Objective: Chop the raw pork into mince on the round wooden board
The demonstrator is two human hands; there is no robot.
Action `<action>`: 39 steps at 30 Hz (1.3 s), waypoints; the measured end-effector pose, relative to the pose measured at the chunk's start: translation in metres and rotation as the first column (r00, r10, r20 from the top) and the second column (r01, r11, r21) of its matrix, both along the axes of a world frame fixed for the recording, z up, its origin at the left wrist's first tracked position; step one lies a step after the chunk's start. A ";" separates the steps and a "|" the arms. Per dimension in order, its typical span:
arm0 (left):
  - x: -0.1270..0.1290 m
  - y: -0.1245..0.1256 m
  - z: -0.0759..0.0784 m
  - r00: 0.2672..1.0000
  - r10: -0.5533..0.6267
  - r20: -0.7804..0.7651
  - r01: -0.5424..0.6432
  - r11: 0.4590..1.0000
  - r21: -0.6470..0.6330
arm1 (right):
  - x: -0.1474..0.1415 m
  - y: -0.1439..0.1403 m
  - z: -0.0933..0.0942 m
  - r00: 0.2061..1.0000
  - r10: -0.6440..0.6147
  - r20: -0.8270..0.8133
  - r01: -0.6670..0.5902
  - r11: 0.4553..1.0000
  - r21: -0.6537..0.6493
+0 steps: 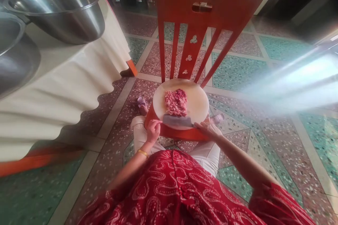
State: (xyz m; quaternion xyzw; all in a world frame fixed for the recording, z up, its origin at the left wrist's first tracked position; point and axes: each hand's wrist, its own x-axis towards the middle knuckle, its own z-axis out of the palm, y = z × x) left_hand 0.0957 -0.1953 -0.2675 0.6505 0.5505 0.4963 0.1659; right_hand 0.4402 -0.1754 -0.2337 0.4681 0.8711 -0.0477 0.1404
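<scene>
A round cutting board rests on the seat of a red wooden chair. On it, left of the middle, lies a heap of minced meat, pink with a darker red part at the top. A cleaver with a grey blade lies crosswise at the near edge of the meat. My right hand is closed round the cleaver's handle, which it mostly hides. My left hand has curled fingers, with thumb and forefinger pinched at the left end of the blade; the exact contact is small to see.
At the left, a table with a cream cloth bears a large steel basin and another metal bowl. The chair's slatted back rises beyond the board. Patterned terrazzo floor surrounds the chair. Bright glare covers the right side.
</scene>
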 end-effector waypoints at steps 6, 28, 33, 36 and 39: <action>-0.002 -0.001 0.002 0.999 -0.015 -0.035 0.015 1.000 -0.014 | -0.038 0.057 0.010 0.967 -0.145 -0.210 0.151 0.989 0.010; 0.040 0.054 -0.028 0.962 -0.196 -0.192 0.189 0.980 -0.057 | -0.107 0.039 0.060 0.549 -0.418 -0.724 0.535 0.841 -0.079; 0.040 0.054 -0.025 0.966 -0.181 -0.186 0.167 0.982 -0.086 | -0.109 0.043 0.057 0.647 -0.460 -0.608 0.495 0.860 -0.123; 0.039 0.054 -0.025 0.958 -0.192 -0.214 0.179 0.981 -0.079 | -0.112 0.041 0.064 0.624 -0.417 -0.661 0.520 0.853 -0.047; 0.039 0.054 -0.024 0.970 -0.179 -0.163 0.171 0.983 -0.059 | -0.118 0.041 0.060 0.641 -0.456 -0.617 0.507 0.855 -0.105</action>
